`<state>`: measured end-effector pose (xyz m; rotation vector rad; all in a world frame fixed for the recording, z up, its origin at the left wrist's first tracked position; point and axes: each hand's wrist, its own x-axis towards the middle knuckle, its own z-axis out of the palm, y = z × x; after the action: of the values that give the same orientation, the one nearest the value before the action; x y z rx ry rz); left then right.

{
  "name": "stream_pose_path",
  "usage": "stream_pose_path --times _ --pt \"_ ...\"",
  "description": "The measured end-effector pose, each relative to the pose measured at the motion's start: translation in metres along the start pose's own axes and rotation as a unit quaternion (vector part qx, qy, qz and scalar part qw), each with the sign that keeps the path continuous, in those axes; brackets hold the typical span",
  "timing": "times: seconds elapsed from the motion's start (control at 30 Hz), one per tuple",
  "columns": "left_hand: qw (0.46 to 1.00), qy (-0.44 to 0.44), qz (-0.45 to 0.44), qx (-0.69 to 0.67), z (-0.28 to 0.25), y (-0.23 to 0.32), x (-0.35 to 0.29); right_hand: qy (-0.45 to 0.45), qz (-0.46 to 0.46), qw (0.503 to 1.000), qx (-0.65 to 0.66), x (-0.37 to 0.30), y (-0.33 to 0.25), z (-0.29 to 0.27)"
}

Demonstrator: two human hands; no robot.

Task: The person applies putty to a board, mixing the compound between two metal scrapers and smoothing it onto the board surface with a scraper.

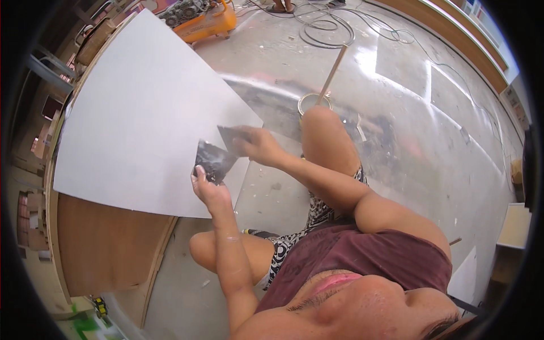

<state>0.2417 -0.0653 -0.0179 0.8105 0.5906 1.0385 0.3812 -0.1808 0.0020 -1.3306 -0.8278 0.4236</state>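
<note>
My left hand (211, 190) grips a dark, flat square putty spreader (214, 160) by its lower corner, thumb on top; whitish smears mark its face. In my right hand (260, 146) is a second thin dark spreader (228, 136), fingers wrapped around it and slightly blurred. The two spreaders are close together, their edges nearly meeting; whether they touch I cannot tell. Both hands are over the right-hand part of a large smooth white panel (130, 107).
Below the panel is a brown wooden panel (107, 249). Beyond my raised knee stands an open can (306, 104) with a wooden stick (333, 73) upright in it. An orange air compressor (209, 24) and coiled hoses (323, 25) are farther off. A tape measure (100, 306) lies at lower left.
</note>
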Motion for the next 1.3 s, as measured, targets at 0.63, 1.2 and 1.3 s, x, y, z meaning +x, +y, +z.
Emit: stream_pose_path --times 0.63,1.2,1.3 --pt "0.981 -0.083 -0.173 -0.034 0.02 -0.025 -0.012 -0.054 0.153 0.917 0.363 -0.003 0.032 0.002" --pt "0.995 0.005 -0.066 0.078 0.005 -0.022 -0.014 -0.064 -0.04 0.997 -0.002 -0.009 0.005 0.002" --pt "0.994 0.034 -0.037 0.096 0.007 -0.024 -0.018 -0.094 0.092 0.988 0.082 -0.012 -0.009 -0.004"
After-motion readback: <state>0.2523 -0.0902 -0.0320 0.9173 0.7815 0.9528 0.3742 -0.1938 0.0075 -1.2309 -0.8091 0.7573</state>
